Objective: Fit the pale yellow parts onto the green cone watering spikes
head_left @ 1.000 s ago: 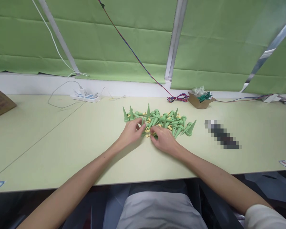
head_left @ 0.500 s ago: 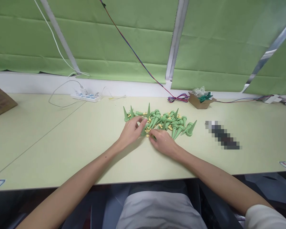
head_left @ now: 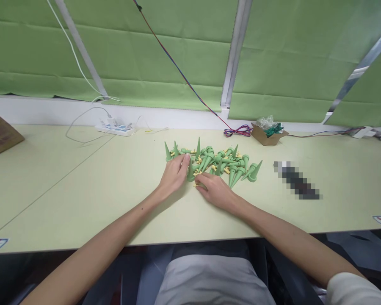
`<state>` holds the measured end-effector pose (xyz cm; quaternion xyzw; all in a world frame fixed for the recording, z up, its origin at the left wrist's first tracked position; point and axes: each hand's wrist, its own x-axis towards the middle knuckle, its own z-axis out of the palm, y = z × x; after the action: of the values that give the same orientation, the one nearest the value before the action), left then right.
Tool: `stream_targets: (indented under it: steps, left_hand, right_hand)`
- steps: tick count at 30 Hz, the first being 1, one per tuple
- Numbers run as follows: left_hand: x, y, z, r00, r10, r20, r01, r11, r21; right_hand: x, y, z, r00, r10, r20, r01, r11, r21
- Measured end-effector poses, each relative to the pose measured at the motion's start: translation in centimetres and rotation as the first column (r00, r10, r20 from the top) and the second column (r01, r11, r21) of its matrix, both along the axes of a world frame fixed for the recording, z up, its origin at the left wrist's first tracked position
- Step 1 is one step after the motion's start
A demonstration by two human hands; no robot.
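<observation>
A pile of green cone-shaped spikes (head_left: pixel 238 173) mixed with small yellow pieces (head_left: pixel 226 170) lies on the pale table (head_left: pixel 114 203). Some cones stand upright, others lie on their sides. At the pile's left front, my left hand (head_left: pixel 174 171) has its fingers drawn together beside an upright green cone (head_left: pixel 191 171); what is between them, if anything, is hidden. My right hand (head_left: pixel 213 188) pinches a small yellow piece (head_left: pixel 195 185) at the front edge of the pile, just right of that cone.
Behind the pile are a coiled red and blue wire (head_left: pixel 238 130) and a small cardboard box (head_left: pixel 267 137) with plastic and green material. A white power strip (head_left: pixel 116 129) lies back left. A pixelated dark object (head_left: pixel 296 181) is at right, a brown item (head_left: pixel 1 133) far left.
My left thumb has moved up and left, off the yellow pieces, uncovering the upright cone. My right fingertips have shifted slightly left and down with the yellow piece.
</observation>
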<state>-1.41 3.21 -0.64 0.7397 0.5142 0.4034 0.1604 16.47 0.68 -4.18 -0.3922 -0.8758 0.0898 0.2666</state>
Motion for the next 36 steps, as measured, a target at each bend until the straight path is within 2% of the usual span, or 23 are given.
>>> stream_targets:
  steps: [7, 14, 18, 21, 23, 26, 29, 32, 36]
  left_hand:
    - [0.0, 0.1, 0.0, 1.0, -0.006, 0.025, 0.005, 0.999, 0.038]
    - [-0.1, -0.2, 0.4, 0.982, 0.046, 0.181, -0.07, 0.989, 0.132]
    - [0.0, -0.4, 0.6, 0.959, 0.027, 0.281, -0.086, 0.976, 0.2]
    - [0.1, -0.7, 0.6, 0.951, -0.044, 0.307, -0.048, 0.957, 0.288]
    - [0.2, -0.9, 0.6, 0.957, -0.122, 0.263, 0.018, 0.931, 0.365]
    - [0.4, -1.2, 0.5, 0.965, -0.242, 0.104, 0.168, 0.869, 0.466]
    - [0.6, -1.4, 0.1, 0.945, -0.322, -0.05, 0.306, 0.826, 0.473]
    - [0.6, -1.3, -0.3, 0.923, -0.356, -0.145, 0.384, 0.845, 0.372]
    - [0.3, -1.2, -0.5, 0.917, -0.343, -0.204, 0.388, 0.886, 0.252]
  right_hand:
    - [0.0, -0.2, 0.2, 0.997, 0.074, 0.022, -0.074, 0.997, -0.013]
    - [0.1, -0.3, -0.1, 0.996, 0.086, 0.025, -0.086, 0.996, 0.004]
    - [0.0, -0.3, -0.1, 0.995, 0.082, -0.048, -0.082, 0.997, -0.002]
    - [0.0, -0.2, 0.3, 0.985, 0.053, -0.164, -0.052, 0.999, 0.012]
    - [0.0, -0.3, 0.7, 0.967, 0.025, -0.252, -0.019, 1.0, 0.025]
    - [0.0, -0.4, 1.2, 0.937, -0.013, -0.349, 0.028, 0.999, 0.038]
    - [0.1, -0.5, 1.5, 0.918, -0.032, -0.395, 0.053, 0.998, 0.043]
    - [0.2, -0.5, 1.5, 0.911, -0.029, -0.412, 0.05, 0.998, 0.04]
    - [0.3, -0.3, 1.4, 0.916, -0.024, -0.399, 0.046, 0.998, 0.046]
